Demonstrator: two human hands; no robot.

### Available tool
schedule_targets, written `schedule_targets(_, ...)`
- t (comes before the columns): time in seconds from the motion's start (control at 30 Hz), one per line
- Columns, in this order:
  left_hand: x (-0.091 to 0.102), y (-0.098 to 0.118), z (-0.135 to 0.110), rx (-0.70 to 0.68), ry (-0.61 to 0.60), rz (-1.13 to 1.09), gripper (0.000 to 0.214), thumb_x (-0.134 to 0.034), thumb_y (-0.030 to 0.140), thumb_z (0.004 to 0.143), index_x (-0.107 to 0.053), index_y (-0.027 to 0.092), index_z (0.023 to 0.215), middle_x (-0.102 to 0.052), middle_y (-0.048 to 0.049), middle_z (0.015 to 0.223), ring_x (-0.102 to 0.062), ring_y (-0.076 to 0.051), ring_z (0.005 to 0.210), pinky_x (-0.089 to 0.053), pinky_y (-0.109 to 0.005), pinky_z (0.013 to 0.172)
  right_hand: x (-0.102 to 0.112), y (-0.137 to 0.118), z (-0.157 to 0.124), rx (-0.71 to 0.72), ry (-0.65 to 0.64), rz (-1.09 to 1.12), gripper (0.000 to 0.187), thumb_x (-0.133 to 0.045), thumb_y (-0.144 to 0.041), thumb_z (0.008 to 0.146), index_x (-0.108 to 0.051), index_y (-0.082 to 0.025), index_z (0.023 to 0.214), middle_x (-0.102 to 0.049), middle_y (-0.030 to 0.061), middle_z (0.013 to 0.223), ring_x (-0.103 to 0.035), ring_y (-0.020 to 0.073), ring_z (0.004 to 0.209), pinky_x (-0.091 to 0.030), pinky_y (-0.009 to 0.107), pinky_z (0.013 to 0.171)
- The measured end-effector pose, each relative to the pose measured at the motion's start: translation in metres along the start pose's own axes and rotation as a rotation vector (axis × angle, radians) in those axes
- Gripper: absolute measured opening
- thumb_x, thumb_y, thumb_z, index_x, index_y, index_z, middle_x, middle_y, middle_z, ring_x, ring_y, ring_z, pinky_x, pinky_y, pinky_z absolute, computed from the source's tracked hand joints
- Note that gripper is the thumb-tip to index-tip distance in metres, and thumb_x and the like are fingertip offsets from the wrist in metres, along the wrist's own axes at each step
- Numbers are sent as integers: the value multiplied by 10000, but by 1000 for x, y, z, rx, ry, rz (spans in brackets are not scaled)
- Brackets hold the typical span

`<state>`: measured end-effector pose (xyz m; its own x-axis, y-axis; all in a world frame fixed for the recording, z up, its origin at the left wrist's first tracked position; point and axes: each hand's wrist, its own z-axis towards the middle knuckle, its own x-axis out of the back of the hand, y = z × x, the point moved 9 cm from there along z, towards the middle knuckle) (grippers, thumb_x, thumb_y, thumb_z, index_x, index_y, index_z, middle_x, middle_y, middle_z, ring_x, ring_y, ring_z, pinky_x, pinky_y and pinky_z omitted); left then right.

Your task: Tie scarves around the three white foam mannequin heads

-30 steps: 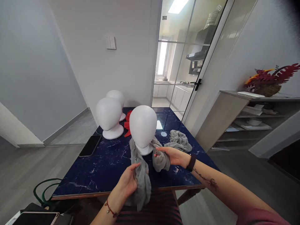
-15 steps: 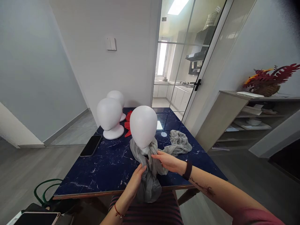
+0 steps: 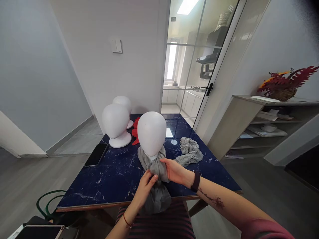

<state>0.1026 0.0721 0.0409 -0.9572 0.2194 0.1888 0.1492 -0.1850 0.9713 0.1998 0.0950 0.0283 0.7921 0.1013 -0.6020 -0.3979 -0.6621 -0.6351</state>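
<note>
A white mannequin head point(image 3: 152, 132) stands upright near the middle of the blue marbled table point(image 3: 112, 186). Around its neck lies a grey scarf point(image 3: 159, 199), whose front end hangs past the table's near edge. My left hand point(image 3: 145, 187) is closed on the scarf just below the neck, thumb across the cloth. My right hand point(image 3: 175, 171) grips the gathered cloth on the neck's right side; its fingertips are partly hidden in the folds. The scarf's other end point(image 3: 190, 151) lies bunched on the table to the right.
Two more white mannequin heads point(image 3: 116, 121) stand at the back left, beside a red cloth point(image 3: 135, 132). A black phone point(image 3: 96, 155) lies at the table's left edge. Beyond the table are a glass door point(image 3: 189, 66) and a shelf unit point(image 3: 249, 122).
Both hands have drawn closer together at the neck. My left hand has moved up, and the cloth in front is now gathered across more tightly.
</note>
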Motion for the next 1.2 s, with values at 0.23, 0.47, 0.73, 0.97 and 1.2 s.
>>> schedule_targets(0.23, -13, -44, 2, 295, 90, -317, 411, -773, 414, 609, -717, 99, 867, -720, -95, 829, -631, -258, 812, -455, -310, 734, -11, -3, 3, 172, -82, -275, 159, -484, -262, 843, -610, -175, 886, -684, 38, 778, -639, 185, 828, -490, 307, 783)
schedule_targets(0.47, -9, -46, -5, 433, 203, -800, 307, -785, 322, 631, -709, 122, 852, -730, -85, 837, -665, -218, 805, -482, -295, 773, 5, -33, -19, 480, -122, -1297, 608, -634, -547, 747, -568, -156, 1209, -577, 109, 1243, -524, 263, 1136, -382, 373, 995)
schedule_targets(0.73, -3, -63, -15, 477, 334, -1029, 108, -709, 186, 740, -667, 152, 834, -722, -73, 912, -677, -190, 879, -520, -289, 833, 56, -40, -47, 487, 31, -1772, 491, -627, -232, 757, -540, -180, 1238, -652, 97, 1053, -609, 243, 932, -432, 314, 809)
schedule_targets(0.97, 2, -67, -20, 547, 501, -1109, 106, -578, 98, 838, -646, 159, 892, -720, -52, 934, -682, -145, 834, -547, -260, 782, 23, -55, -84, 277, -301, -1309, 188, -548, -307, 839, -605, -128, 831, -551, -6, 728, -472, 92, 631, -376, 194, 582)
schedule_targets(1.2, 11, -58, -15, 497, 502, -1146, 131, -559, 182, 874, -658, 164, 958, -709, -63, 1027, -670, -159, 915, -540, -258, 807, 23, -56, -97, -80, -449, -1301, 444, -734, -466, 667, -641, -103, 906, -593, -5, 750, -513, 100, 641, -424, 193, 580)
